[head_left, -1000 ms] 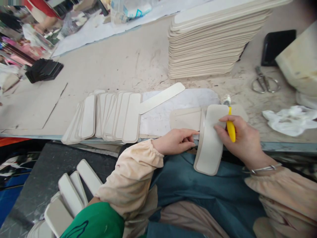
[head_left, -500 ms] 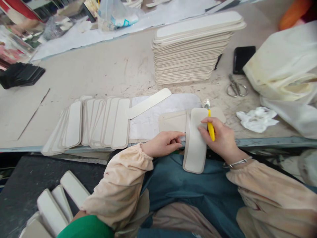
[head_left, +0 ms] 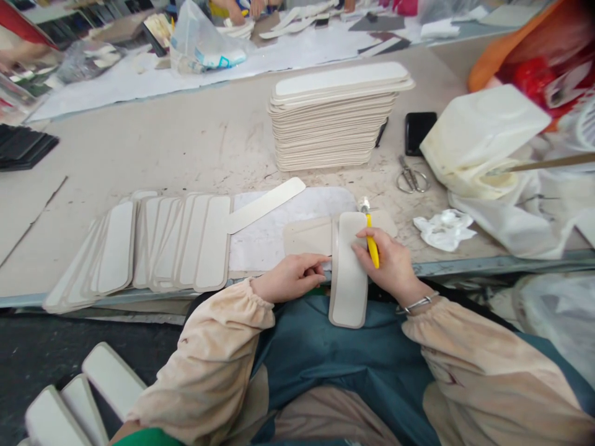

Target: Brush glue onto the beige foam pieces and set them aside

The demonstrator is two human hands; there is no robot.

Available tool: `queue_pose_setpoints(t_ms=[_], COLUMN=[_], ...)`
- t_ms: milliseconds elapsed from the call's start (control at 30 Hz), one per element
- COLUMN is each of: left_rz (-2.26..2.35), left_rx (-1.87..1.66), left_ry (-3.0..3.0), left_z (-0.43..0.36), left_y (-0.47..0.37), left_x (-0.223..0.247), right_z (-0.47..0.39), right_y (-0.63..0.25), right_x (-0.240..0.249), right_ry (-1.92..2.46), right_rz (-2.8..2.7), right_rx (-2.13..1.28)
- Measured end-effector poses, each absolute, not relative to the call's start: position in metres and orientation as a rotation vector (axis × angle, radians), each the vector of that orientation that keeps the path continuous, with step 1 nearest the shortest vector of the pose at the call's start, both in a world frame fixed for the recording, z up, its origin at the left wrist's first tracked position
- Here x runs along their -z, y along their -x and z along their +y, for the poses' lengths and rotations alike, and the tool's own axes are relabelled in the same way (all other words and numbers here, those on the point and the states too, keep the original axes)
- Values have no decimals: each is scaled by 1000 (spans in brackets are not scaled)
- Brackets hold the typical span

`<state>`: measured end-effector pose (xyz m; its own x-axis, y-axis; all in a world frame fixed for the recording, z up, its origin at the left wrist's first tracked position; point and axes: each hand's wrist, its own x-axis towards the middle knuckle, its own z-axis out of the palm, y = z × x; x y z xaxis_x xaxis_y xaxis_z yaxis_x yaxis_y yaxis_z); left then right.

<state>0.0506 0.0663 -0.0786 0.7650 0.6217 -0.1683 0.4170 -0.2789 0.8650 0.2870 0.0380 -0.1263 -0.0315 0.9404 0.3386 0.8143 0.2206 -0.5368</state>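
My right hand is closed around a small brush with a yellow handle, its whitish head pointing away from me. The fingertips of that hand rest on a long, round-cornered pale panel with a beige border. This panel hangs over the table edge toward my lap. Beside its left edge is my left hand, index finger stretched toward it, thumb apart and the other fingers curled. Beneath lie flat beige pieces on a white sheet. A narrow pale strip slants across the sheet.
Overlapping panels fan out at left; a tall stack stands behind. Scissors, a black phone-like object, crumpled tissue and a cut white container lie right. More panels rest lower left. Other people's hands show far back.
The view has shifted, so the table's things appear further left and most sit lower. Both hands keep nearly the same pose at the panel, with the brush still in the right one.
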Motion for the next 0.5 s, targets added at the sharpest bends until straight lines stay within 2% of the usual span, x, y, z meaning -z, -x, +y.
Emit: queue_pose_setpoints(t_ms=[300, 500], left_rz=[868, 996], left_rx=[-269, -508], left_ry=[-1931, -1612], left_z=[63, 63], left_y=[-53, -55], left_x=[76, 87], right_z=[39, 32], right_y=[-286, -278], right_x=[124, 113], right_ry=[1590, 1474], right_rz=[-1754, -1554], right_rx=[-348, -542])
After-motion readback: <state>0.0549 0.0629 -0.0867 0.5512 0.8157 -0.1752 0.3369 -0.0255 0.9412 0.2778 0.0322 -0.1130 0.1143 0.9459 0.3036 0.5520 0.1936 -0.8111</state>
